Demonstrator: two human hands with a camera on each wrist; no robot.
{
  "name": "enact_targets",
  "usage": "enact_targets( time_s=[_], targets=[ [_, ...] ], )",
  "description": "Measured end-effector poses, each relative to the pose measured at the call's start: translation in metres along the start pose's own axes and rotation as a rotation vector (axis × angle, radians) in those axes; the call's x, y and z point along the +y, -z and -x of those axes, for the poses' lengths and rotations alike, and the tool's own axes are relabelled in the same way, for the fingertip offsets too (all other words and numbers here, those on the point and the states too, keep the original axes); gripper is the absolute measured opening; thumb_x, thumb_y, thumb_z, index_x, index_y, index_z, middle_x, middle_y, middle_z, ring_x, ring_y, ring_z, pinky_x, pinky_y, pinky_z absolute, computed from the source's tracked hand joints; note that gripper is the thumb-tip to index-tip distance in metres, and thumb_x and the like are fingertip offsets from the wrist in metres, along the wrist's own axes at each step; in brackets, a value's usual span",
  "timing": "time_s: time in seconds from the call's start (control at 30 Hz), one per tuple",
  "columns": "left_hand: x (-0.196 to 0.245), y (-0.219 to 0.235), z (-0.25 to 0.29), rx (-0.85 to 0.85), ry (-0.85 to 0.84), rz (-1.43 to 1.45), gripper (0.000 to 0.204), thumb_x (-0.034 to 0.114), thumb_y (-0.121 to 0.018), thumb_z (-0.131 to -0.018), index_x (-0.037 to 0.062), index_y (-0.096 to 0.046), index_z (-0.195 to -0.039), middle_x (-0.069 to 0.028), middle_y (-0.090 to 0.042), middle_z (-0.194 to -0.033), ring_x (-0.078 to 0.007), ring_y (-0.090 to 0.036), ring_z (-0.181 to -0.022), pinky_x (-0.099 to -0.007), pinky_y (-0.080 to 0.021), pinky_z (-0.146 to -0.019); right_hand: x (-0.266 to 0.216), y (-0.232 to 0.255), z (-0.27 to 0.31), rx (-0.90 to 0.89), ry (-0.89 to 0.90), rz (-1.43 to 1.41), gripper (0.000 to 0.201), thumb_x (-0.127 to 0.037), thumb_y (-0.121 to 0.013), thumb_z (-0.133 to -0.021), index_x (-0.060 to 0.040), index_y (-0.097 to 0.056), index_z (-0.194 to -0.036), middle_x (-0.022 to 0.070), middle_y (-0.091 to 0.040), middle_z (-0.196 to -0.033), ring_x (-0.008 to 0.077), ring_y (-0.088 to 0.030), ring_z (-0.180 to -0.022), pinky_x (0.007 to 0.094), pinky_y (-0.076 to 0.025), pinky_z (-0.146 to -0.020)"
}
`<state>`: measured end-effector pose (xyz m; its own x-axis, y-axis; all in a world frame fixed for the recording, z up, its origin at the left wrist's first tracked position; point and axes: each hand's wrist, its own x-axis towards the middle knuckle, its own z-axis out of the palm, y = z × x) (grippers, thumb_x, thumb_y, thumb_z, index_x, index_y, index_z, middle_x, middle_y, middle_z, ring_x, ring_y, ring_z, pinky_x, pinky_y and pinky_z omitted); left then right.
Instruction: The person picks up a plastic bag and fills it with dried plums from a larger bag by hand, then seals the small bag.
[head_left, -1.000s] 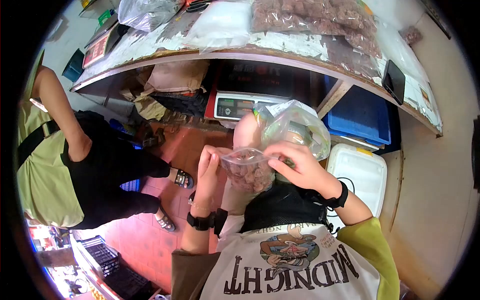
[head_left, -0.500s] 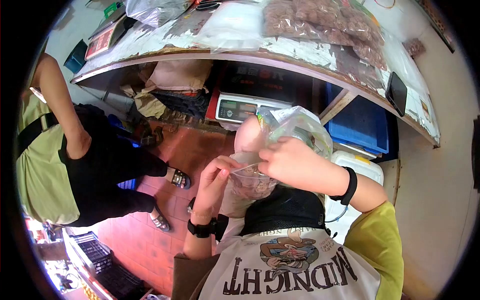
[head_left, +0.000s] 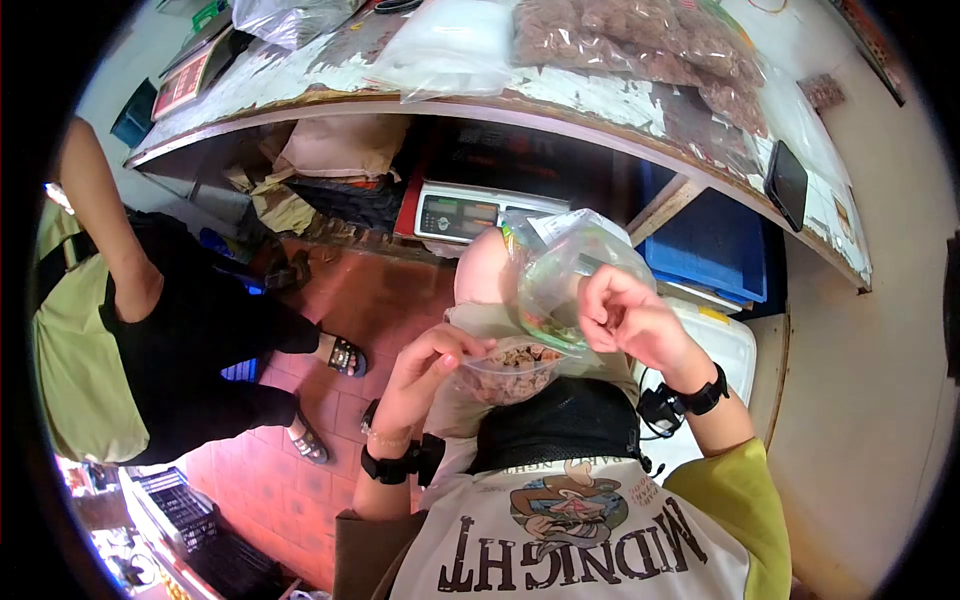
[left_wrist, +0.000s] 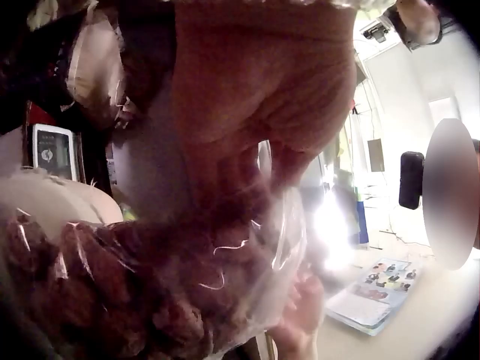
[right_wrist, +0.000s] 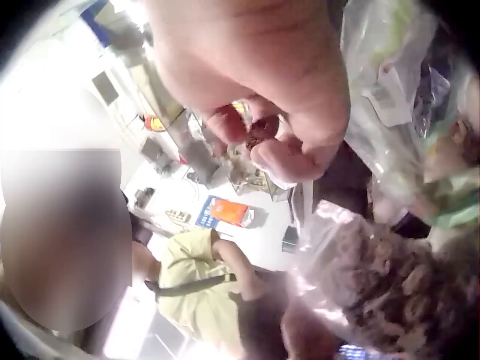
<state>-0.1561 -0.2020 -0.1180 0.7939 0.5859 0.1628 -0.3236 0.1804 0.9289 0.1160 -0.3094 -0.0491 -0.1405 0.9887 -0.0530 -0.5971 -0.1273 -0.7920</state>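
My left hand (head_left: 422, 362) pinches the rim of a clear plastic bag (head_left: 490, 385) of brown, wrinkled dried pieces, held over my lap. The mouth of this bag gapes and its contents show. To the right of it, raised clear of the rim, is my right hand (head_left: 640, 322) with curled fingers. In the right wrist view, thumb and fingertips pinch a small dark brown dried piece (right_wrist: 262, 131). Just behind the hands, a larger clear plastic bag (head_left: 548, 265) with green print sits at my lap.
A worn bench (head_left: 350, 75) ahead carries packed bags of brown pieces (head_left: 640, 45), clear plastic bags (head_left: 445, 50) and a phone (head_left: 787, 185). Below stand a scale (head_left: 460, 212), a blue bin (head_left: 705, 250) and a white tub (head_left: 735, 350). Another person (head_left: 90, 350) stands at left.
My right hand went to the small bag's mouth, then drew away to the right with a small piece. The bag's mouth now gapes wider. My left hand has stayed on the rim.
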Motion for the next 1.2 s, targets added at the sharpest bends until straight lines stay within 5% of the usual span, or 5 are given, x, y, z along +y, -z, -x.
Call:
enact_targets(
  time_s=[0.1,0.23,0.6,1.0,1.2],
  targets=[
    [0.001,-0.002,-0.003,-0.035,0.012,-0.035,0.015,0.011,-0.051,-0.101,0.0016,-0.054,-0.091,-0.0132,-0.06,-0.107,-0.0309,-0.059,-0.116,-0.0422,-0.044,-0.101,-0.01,-0.015,-0.006,-0.23,0.126,1.042,0.012,-0.003,-0.055,-0.077,-0.0037,-0.055,-0.088,0.0052,-0.051,-0.078,0.0157,-0.045,-0.059,0.0294,-0.04,-0.055],
    [0.009,-0.007,-0.006,-0.045,-0.012,-0.069,0.017,0.012,-0.052,-0.1,0.0007,-0.055,-0.088,-0.0129,-0.059,-0.107,-0.03,-0.059,-0.116,-0.0411,-0.045,-0.1,0.0,-0.022,-0.015,-0.293,0.306,1.781,0.014,-0.014,-0.068,-0.078,-0.0081,-0.062,-0.09,0.0073,-0.06,-0.076,0.0275,-0.065,-0.07,0.0375,-0.05,-0.062],
    [0.005,-0.014,-0.013,-0.004,-0.042,-0.281,0.011,0.003,-0.055,-0.096,-0.0011,-0.057,-0.086,-0.0086,-0.05,-0.101,-0.0276,-0.06,-0.115,-0.0353,-0.046,-0.092,-0.001,-0.052,-0.013,-0.387,0.135,2.277,0.016,-0.014,-0.066,-0.075,-0.0052,-0.065,-0.088,0.0125,-0.063,-0.094,0.0227,-0.068,-0.063,0.0334,-0.054,-0.055],
    [0.004,-0.015,-0.018,-0.043,-0.051,-0.332,0.011,0.005,-0.057,-0.095,-0.0017,-0.059,-0.087,-0.0072,-0.048,-0.101,-0.0256,-0.06,-0.113,-0.0328,-0.046,-0.088,0.009,-0.034,-0.015,-0.46,0.173,2.202,0.009,-0.01,-0.062,-0.074,-0.0026,-0.058,-0.076,0.0095,-0.06,-0.073,0.0225,-0.066,-0.058,0.0335,-0.052,-0.05],
    [0.005,-0.014,-0.021,-0.061,-0.073,-0.369,0.009,0.005,-0.059,-0.093,-0.0019,-0.06,-0.087,-0.0079,-0.052,-0.102,-0.0222,-0.06,-0.106,-0.0321,-0.046,-0.087,0.012,-0.025,-0.018,-0.727,0.651,2.355,0.01,-0.012,-0.06,-0.076,-0.0027,-0.063,-0.078,0.0069,-0.059,-0.069,0.0179,-0.066,-0.058,0.0308,-0.051,-0.048]
  ],
)
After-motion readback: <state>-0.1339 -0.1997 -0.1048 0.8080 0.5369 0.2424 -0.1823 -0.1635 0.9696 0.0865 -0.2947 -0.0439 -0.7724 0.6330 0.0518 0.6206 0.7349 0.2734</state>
